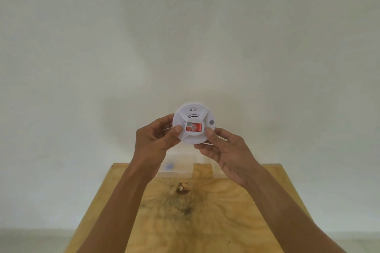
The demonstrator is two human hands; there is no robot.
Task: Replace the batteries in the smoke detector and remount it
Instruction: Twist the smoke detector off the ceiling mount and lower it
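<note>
A round white smoke detector [194, 115] with a red label at its centre is held up in front of the pale wall, its face toward me. My left hand [156, 139] grips its left rim, thumb on the front. My right hand [224, 150] grips the lower right rim, thumb beside the label. Whether the detector touches the wall or a mount behind it is hidden.
Below the hands stands a wooden table [205, 222] with a dark knot in its grain. A clear plastic box [176, 168] with a blue item inside sits at the table's far edge against the wall [185, 37].
</note>
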